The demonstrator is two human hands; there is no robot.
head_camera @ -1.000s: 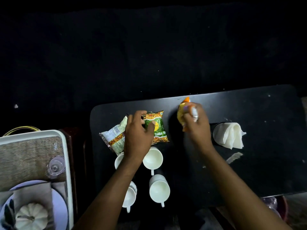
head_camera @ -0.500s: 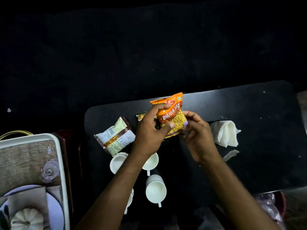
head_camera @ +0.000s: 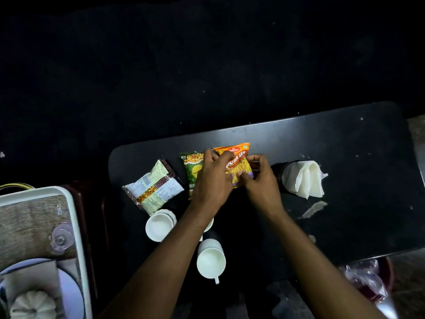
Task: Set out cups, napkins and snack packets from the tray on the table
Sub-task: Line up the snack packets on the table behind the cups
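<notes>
Holds the orange packet (head_camera: 239, 158) in both hands, low over the table (head_camera: 345, 146), just right of the green packet (head_camera: 192, 172) and close against its edge; curls the left hand (head_camera: 213, 180) over the packet's left half, thumb across the printed face; pinches the right side with the right hand (head_camera: 259, 180), fingers bent round it; cannot tell whether the packet's underside already touches the tabletop.

Differs from 1 second ago, when the left hand lay on the green packet and the right hand alone held the orange one up on edge; differs from 0.5 seconds ago too, when both hands held it raised and tilted, face toward the camera; now shows it lowered, flatter and turned roughly in line with its neighbour.

Points, as a judgement, to the last of 3 packets being laid in a row; leaves the white-and-brown packet (head_camera: 154, 187) at the row's left end, untouched and apart from the hands.

Shows at least 3 white cups near the table's front edge: 1 (head_camera: 158, 226) just below the white-and-brown packet, 1 (head_camera: 210, 261) with its handle toward the camera, 1 (head_camera: 209, 225) mostly hidden by the left forearm; shows napkins (head_camera: 303, 178) standing in a dark holder (head_camera: 278, 173) right of the right hand, near but not touching.

Suggests little left to do beyond releasing and squaring the packet; keeps the tray (head_camera: 76, 226) at far left, carrying a glass (head_camera: 61, 238).
</notes>
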